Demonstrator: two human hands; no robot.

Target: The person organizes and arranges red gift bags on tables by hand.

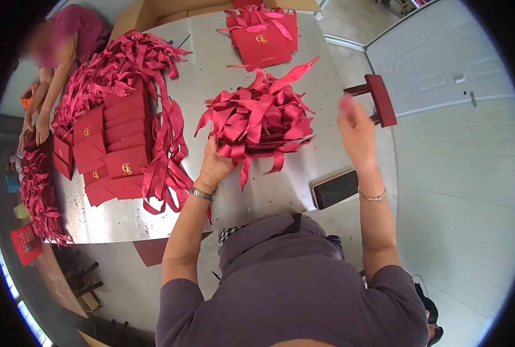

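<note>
My left hand point(216, 164) grips the left side of a stack of red bags point(252, 149), whose many red ribbons point(260, 113) spread in a loose heap over the top. Off to the right of the stack, my right hand point(357, 128) is raised near the table's right edge, apart from the bags. Its fingers are bent and blurred, with something reddish at the fingertips that I cannot make out. A dark phone point(335, 189) lies on the metal table point(211, 69) below my right hand.
More red bags point(127, 130) with ribbons cover the table's left part. Another pile point(263, 43) lies at the far edge. A co-worker's hands point(42, 124) touch ribboned bags at the far left. A red stool point(380, 99) stands right of the table.
</note>
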